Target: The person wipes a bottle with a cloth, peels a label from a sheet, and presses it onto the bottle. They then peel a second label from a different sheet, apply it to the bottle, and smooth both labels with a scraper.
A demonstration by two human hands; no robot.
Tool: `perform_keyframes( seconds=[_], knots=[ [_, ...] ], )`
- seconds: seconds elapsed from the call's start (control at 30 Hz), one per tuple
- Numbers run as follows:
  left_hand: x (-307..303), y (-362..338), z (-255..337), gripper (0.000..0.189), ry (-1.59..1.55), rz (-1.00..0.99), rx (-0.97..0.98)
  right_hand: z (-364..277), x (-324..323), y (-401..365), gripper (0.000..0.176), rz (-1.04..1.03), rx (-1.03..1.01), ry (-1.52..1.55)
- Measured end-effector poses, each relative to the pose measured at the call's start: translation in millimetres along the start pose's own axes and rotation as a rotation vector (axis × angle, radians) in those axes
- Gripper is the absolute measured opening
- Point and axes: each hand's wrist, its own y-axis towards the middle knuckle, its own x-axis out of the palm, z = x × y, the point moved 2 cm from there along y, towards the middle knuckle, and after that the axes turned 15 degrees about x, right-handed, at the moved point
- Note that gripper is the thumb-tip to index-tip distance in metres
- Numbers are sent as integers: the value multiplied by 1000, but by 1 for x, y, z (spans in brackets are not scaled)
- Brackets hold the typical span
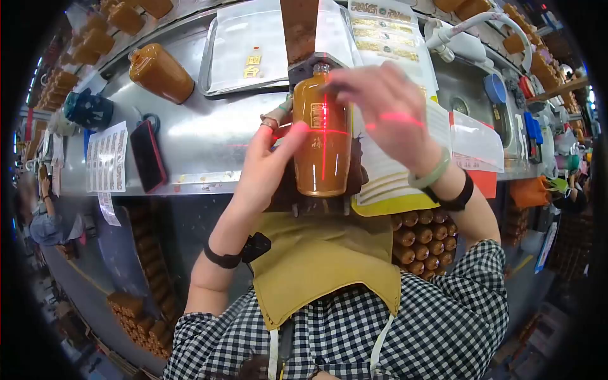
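Note:
A glossy brown bottle [322, 158] lies in a dark holder [356, 166], its neck pointing away from me. Red laser lines cross on its front, over a gold square mark and faint characters below it. My left hand [271, 147] is at the bottle's left side, thumb near its surface and fingers partly behind it; how firmly it touches is unclear. Over the bottle's upper right is my right hand [387, 111], blurred, with its fingers bent toward the neck. Whether those fingers hold anything cannot be made out.
A metal tray [206, 63] holds white sheets with gold characters. Another brown bottle [161, 73] lies at the left, near a phone [147, 155] and a sticker sheet [107, 158]. Rightward are a yellow-edged sheet [396, 204], a white faucet [491, 19] and a blue cup [495, 88].

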Motion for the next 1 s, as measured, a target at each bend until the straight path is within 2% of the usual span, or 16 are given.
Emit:
perform_keyframes(
  seconds=[0.03, 0.07, 0.23, 0.37, 0.43, 0.5, 0.57, 0.6, 0.67, 0.77, 0.87, 0.9, 0.97, 1.0],
  knots=[
    [4, -1, 0, 56, 64, -31, 22, 2, -10, 11, 29, 101, 20, -48],
    [3, -2, -1, 70, 22, 3, 1, 1, -17, 16, 28, 147, 38, -5],
    [-3, -2, 1, 72, -66, -46, -2, -7, -28, 8, 26, 153, 161, 55],
    [-6, -3, 0, 66, -148, -74, -7, -24, -27, 4, 29, 81, 227, 55],
    [-9, -1, -6, 62, -200, -85, -27, -37, -22, 1, 29, -83, 254, 154],
    [-11, -2, -8, 58, -255, -98, -46, -42, -11, -9, 29, -119, 185, 180],
    [-14, -4, -4, 59, -337, -14, -27, -57, -5, -17, 32, -291, 145, 99],
    [-12, -4, 0, 59, -338, -13, -27, -62, -5, -17, 35, -300, 83, 70],
    [-10, -4, 6, 52, -336, 69, -51, -62, -9, -9, 34, -284, 88, 53],
    [-16, -1, 1, 60, -328, 79, -66, -58, -8, -4, 34, -210, 95, -16],
    [-23, 1, -6, 68, -316, 73, -92, -67, -10, -8, 31, -389, 53, -16],
    [-20, 3, -4, 68, -311, 61, -98, -62, -13, -6, 31, -382, 65, -19],
    [-13, 8, 2, 74, -256, 55, -107, -46, -27, 3, 21, -151, 225, 195],
    [-15, 12, -4, 77, -249, -21, -131, -45, -42, 11, 15, -99, 351, 266]
  ],
)
